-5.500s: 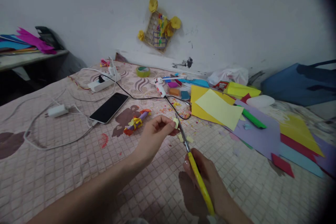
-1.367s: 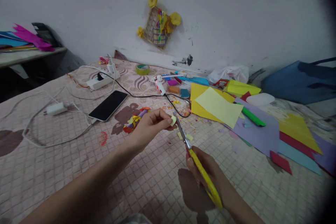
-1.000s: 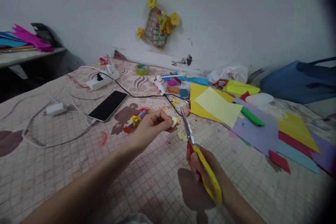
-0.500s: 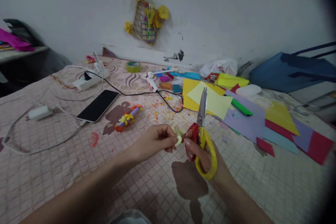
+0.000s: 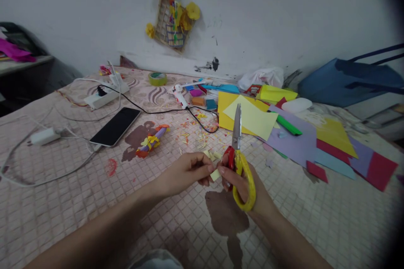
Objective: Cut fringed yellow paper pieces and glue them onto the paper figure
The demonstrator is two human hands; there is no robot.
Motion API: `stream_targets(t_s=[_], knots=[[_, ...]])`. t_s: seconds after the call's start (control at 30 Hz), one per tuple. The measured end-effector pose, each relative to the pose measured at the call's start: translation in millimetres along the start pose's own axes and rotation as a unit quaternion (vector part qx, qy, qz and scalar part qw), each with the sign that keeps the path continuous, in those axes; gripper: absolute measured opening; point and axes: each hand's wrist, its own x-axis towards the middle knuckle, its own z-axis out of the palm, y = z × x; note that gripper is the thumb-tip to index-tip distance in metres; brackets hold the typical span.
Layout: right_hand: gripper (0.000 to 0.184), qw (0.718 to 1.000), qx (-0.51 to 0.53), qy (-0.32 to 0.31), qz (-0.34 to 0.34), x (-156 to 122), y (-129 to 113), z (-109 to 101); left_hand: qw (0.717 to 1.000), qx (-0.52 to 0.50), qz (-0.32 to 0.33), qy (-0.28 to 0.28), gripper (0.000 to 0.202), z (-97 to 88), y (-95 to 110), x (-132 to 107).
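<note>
Scrap (image 5: 215,175) of pale yellow paper sits just below the middle of the frame, pinched between the thumb and forefinger of our left hand (image 5: 186,172), the other fingers curled under. Our right hand (image 5: 243,185) meets it from the right, fingertips touching the scrap's edge, while its remaining fingers stay closed through the yellow loop of the scissors (image 5: 236,134).

A second ago the blades lay slanted toward the scrap, their tips at its edge. Now we have swung them upright: they stand shut, tips pointing at the upper part of the frame, well off the paper. So no cut is being made at this instant, and both hands are on the scrap instead. The hands have also drawn in, lower in the frame and closer together.

Both forearms come up from the bottom edge, wrists raised off the cloth (image 5: 78,201).

Loose clippings (image 5: 210,154) lie just above the hands. Coloured sheets (image 5: 251,117) spread to the right, a phone (image 5: 115,126) lies to the left, and a glue gun (image 5: 178,92) sits further up, by the wall.
</note>
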Motion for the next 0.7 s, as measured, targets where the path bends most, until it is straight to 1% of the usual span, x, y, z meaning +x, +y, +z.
stream_targets(t_s=[0.1,0.2,0.27,0.37,0.43,0.5,0.6,0.63,0.7], knots=[[0.022,0.998,0.056,0.006,0.007,1.1,4.0,-0.8,0.998,-0.002,0.057,0.009,0.014,0.2,2.5,-0.1],[0.021,0.993,0.113,-0.007,0.015,2.7,8.6,-0.6,0.993,0.065,0.095,0.008,0.015,2.6,4.1,-1.6],[0.021,0.989,0.143,-0.019,0.021,3.3,10.7,0.3,0.988,0.109,0.113,0.018,0.015,4.6,4.4,-2.8],[0.021,0.983,0.176,-0.034,0.034,2.8,10.9,1.7,0.979,0.142,0.143,0.029,0.016,5.2,4.4,-3.5],[0.020,0.983,0.175,-0.035,0.038,1.9,9.2,1.6,0.976,0.154,0.152,0.030,0.022,3.5,5.0,-3.2],[0.018,0.989,0.141,-0.019,0.033,1.2,6.8,0.4,0.978,0.148,0.142,0.027,0.023,1.1,5.9,-2.6],[0.018,0.996,0.088,-0.003,0.012,0.8,5.0,-1.6,0.982,0.136,0.131,0.019,0.015,0.0,6.9,-2.6],[0.018,0.996,0.089,-0.007,0.010,0.8,5.3,-1.8,0.980,0.146,0.136,0.015,0.014,0.4,7.0,-2.9],[0.019,0.991,0.127,-0.024,0.019,1.1,6.8,-1.5,0.970,0.181,0.160,0.010,0.016,1.5,6.9,-3.7]])
